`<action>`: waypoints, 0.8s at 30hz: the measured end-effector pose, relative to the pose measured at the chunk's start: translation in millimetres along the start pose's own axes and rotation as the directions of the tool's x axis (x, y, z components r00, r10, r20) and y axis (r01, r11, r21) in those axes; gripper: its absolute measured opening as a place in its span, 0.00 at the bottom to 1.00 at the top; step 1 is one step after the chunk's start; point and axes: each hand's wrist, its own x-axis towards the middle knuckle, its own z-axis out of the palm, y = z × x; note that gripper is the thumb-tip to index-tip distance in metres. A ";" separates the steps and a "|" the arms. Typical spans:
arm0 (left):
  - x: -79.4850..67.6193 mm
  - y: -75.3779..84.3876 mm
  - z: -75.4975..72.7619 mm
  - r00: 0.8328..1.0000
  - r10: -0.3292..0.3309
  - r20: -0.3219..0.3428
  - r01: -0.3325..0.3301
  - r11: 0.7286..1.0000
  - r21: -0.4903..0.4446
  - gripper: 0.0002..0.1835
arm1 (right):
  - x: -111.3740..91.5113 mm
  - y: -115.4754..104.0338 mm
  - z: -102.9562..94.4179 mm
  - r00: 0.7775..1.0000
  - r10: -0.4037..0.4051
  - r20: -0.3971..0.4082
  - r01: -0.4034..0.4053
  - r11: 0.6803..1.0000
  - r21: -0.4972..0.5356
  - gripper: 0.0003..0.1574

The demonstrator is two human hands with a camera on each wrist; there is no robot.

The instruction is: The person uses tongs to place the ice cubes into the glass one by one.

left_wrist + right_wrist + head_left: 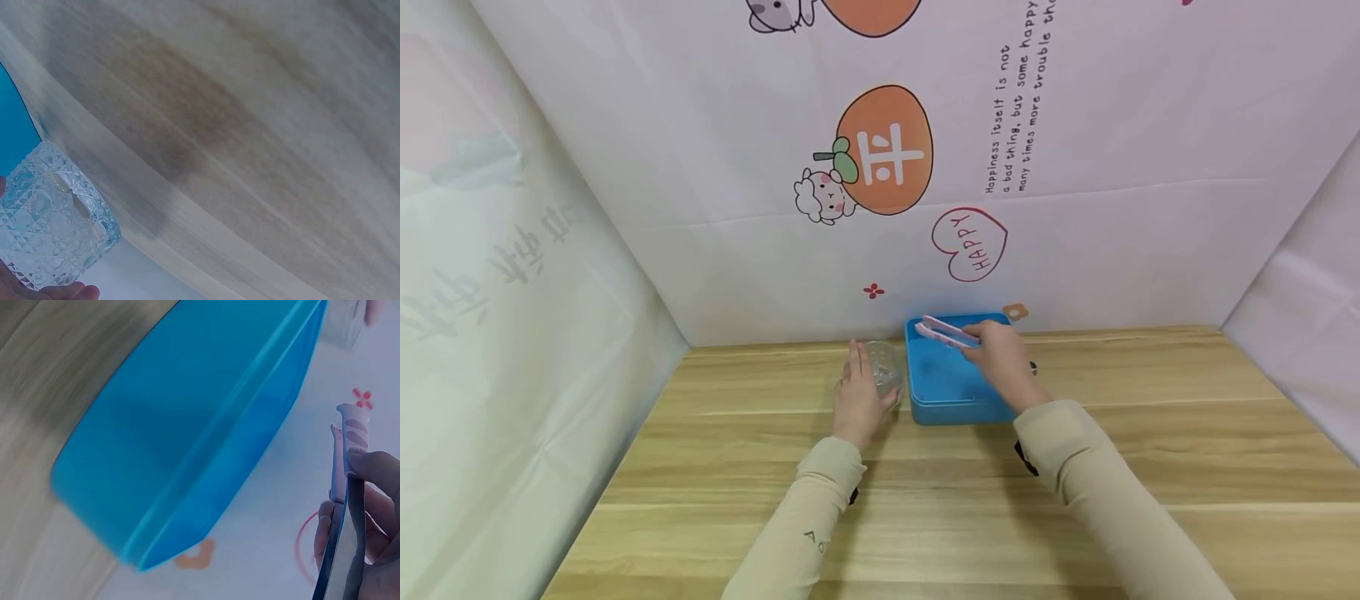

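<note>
My left hand (856,400) holds a clear cut-glass cup (886,367) on the wooden table, fingers on its left side and thumb at the near right. In the left wrist view a few small dark and pale bits show through the faceted glass (56,219), too unclear to name. My right hand (1006,360) grips a pair of tongs (942,331) with pink ends and metallic arms. They hover above the far part of an open blue box (958,412), tips pointing left and slightly apart. Between the tips I see nothing.
The blue box stands just right of the glass, near the back edge of the wooden table (737,475). A printed white cloth (730,250) rises behind the table, and more cloth hangs at the left and right. Something small and dark (1033,367) shows beside the right hand.
</note>
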 end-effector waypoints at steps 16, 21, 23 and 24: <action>0.6 -1.9 1.6 1.000 -0.016 0.023 0.016 1.000 -0.020 0.51 | -7.0 -30.5 18.3 0.983 -0.129 0.131 0.135 0.990 -0.039 0.21; 1.7 -2.5 3.8 0.999 -0.027 0.027 0.029 0.999 -0.044 0.52 | -6.3 -31.3 25.1 0.979 -0.140 0.146 0.151 0.986 -0.068 0.21; 2.1 -3.0 4.4 0.999 -0.027 0.025 0.028 0.998 -0.050 0.52 | -6.6 -31.5 26.9 0.979 -0.141 0.146 0.152 0.986 -0.067 0.20; 2.1 -3.1 4.3 0.999 -0.026 0.024 0.027 0.998 -0.050 0.52 | -6.9 -31.6 27.5 0.979 -0.143 0.147 0.154 0.986 -0.068 0.21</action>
